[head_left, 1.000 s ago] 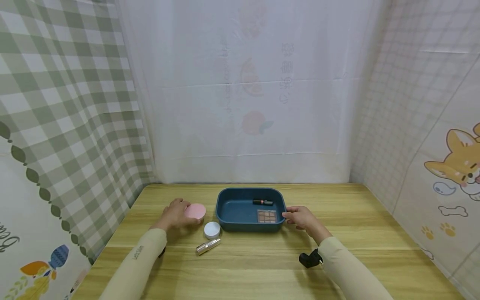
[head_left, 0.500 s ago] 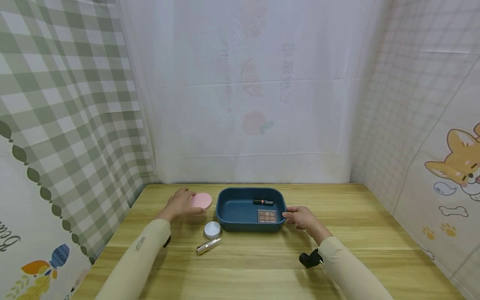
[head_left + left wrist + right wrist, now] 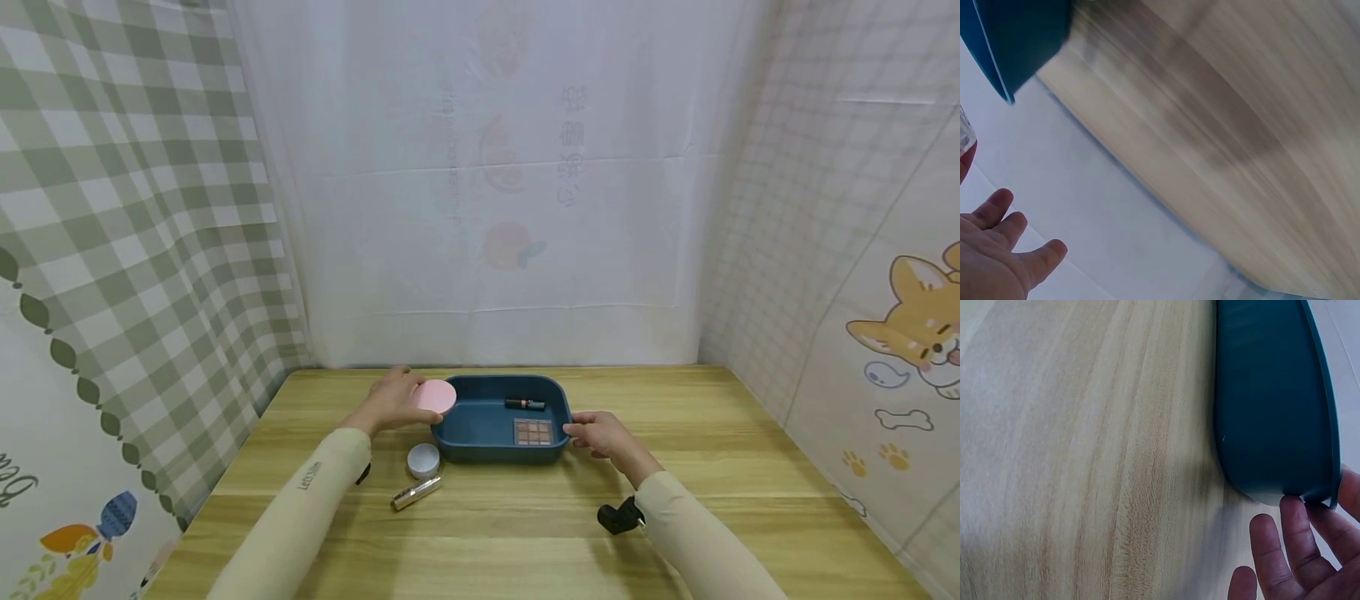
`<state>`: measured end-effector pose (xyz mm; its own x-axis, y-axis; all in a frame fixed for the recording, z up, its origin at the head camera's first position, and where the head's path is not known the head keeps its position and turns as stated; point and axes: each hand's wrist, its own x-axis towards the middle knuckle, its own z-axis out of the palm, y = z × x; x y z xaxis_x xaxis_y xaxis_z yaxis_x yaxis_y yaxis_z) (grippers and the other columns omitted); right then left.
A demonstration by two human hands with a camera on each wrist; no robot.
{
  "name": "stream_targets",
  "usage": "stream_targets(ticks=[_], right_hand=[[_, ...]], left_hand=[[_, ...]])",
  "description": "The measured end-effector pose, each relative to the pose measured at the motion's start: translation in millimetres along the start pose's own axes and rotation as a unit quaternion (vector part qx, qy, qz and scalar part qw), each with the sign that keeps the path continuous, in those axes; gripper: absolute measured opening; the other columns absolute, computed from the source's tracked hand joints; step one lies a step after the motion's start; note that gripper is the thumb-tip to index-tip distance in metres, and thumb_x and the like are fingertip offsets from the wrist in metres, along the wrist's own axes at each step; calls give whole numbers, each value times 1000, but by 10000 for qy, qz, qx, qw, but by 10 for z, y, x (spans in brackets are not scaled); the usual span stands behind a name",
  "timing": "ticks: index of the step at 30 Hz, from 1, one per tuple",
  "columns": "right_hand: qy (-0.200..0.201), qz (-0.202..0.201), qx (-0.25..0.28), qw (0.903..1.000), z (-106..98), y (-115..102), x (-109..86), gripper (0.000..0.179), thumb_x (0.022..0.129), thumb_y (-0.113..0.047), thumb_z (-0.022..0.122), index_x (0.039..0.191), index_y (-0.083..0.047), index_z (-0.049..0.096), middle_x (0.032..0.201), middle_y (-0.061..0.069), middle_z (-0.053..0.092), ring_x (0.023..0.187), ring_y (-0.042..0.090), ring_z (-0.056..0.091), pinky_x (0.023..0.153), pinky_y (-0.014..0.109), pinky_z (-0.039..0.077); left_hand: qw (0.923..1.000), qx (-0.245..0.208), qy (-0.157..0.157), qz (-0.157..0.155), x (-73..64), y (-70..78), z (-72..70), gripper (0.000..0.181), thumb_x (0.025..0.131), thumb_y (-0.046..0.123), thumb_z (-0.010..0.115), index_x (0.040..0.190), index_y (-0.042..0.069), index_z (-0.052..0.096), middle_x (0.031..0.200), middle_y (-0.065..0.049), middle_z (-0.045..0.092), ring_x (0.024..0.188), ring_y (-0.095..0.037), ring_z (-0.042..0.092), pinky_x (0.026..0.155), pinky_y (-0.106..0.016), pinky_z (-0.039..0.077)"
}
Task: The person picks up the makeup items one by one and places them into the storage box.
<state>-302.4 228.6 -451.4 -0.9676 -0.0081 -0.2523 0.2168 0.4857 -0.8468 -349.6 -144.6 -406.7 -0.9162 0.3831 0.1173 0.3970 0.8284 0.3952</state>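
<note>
My left hand [image 3: 394,400] grips a round pink compact [image 3: 437,397] by its edge, between thumb and fingers. The compact overlaps the left rim of a dark blue bin [image 3: 480,454] in the head view; a bit of its clear side [image 3: 965,136] shows at the left wrist view's edge. At the bin's right end my right hand [image 3: 602,435] pinches the rim, thumb at the inside and fingertips [image 3: 1294,509] against the outer wall. Inside the bin lie a dark lipstick-like tube [image 3: 525,404] and an eyeshadow palette [image 3: 533,432].
Left of the bin's front corner stands a small round jar with a white lid [image 3: 423,459]. A silver lipstick tube [image 3: 416,493] lies just in front of it on the wooden table [image 3: 510,533]. Behind the table hangs a white curtain [image 3: 600,333].
My left hand has lifted the pink compact and carried it right and away from me, from the table to the bin's left rim. My right hand stays at the bin's right end.
</note>
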Motion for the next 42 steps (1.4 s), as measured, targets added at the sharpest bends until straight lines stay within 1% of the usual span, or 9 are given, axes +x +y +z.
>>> stream_targets(ticks=[5, 11, 13, 20, 22, 26, 32, 37, 42], right_hand=[[8, 20, -12, 10000, -5, -3, -7, 45, 99, -18, 61, 137, 4, 55, 116, 18, 69, 101, 29, 66, 90, 54, 49], [-32, 16, -33, 10000, -10, -12, -19, 46, 99, -19, 60, 138, 5, 54, 119, 21, 67, 106, 34, 65, 92, 57, 47], [-32, 17, -3, 10000, -10, -10, -18, 45, 99, -18, 60, 138, 5, 54, 120, 22, 66, 107, 35, 65, 93, 58, 47], [-31, 17, 72, 10000, 2, -11, 1, 46, 98, -18, 61, 137, 6, 54, 120, 22, 67, 108, 36, 64, 93, 59, 46], [-21, 12, 70, 10000, 6, -8, 2, 45, 99, -17, 61, 137, 6, 54, 120, 22, 67, 107, 35, 65, 93, 59, 46], [-9, -6, 64, 10000, 8, 4, 3, 44, 99, -17, 60, 136, 6, 55, 120, 22, 67, 107, 35, 65, 93, 59, 46], [-23, -2, 65, 10000, 9, -8, -4, 45, 99, -17, 61, 137, 6, 54, 118, 21, 68, 106, 35, 65, 92, 58, 47], [-43, -29, 58, 10000, 7, -30, -15, 45, 99, -17, 61, 137, 6, 55, 119, 22, 67, 107, 37, 65, 92, 59, 47], [-19, -44, 25, 10000, 8, -30, -11, 44, 99, -17, 60, 137, 5, 55, 119, 21, 67, 106, 36, 65, 91, 58, 47]], left_hand=[[10000, 0, 8, 52, 51, 134, 51, 69, 67, 49, 82, 121, 8, 66, 140, -23, 49, 135, -40, 37, 103, -64, 30], [9997, 184, -33, 142, 101, 290, 139, 72, 66, 49, 84, 121, 7, 66, 141, -24, 47, 134, -39, 38, 103, -63, 31], [9997, 206, -43, 126, 110, 331, 171, 72, 66, 49, 85, 122, 7, 67, 142, -24, 46, 137, -40, 35, 106, -64, 28], [9990, 421, -26, 133, 157, 423, 334, 70, 66, 50, 86, 120, 10, 67, 146, -24, 41, 143, -43, 24, 110, -64, 23], [9992, 383, -78, 70, 161, 463, 364, 70, 66, 50, 86, 121, 10, 67, 149, -25, 38, 145, -43, 20, 112, -64, 19], [9991, 383, -174, -20, 181, 524, 426, 70, 67, 50, 87, 120, 10, 67, 150, -26, 36, 147, -44, 16, 113, -65, 16], [9967, 674, -420, -146, 235, 575, 502, 71, 69, 53, 85, 122, 10, 67, 153, -26, 33, 148, -43, 14, 115, -62, 15], [9947, 863, -562, -70, 276, 630, 535, 68, 70, 54, 84, 119, 10, 68, 152, -27, 34, 146, -44, 19, 114, -62, 17], [9910, 1181, -627, -10, 303, 705, 567, 63, 71, 54, 84, 116, 13, 70, 150, -26, 36, 145, -45, 20, 113, -61, 19]])
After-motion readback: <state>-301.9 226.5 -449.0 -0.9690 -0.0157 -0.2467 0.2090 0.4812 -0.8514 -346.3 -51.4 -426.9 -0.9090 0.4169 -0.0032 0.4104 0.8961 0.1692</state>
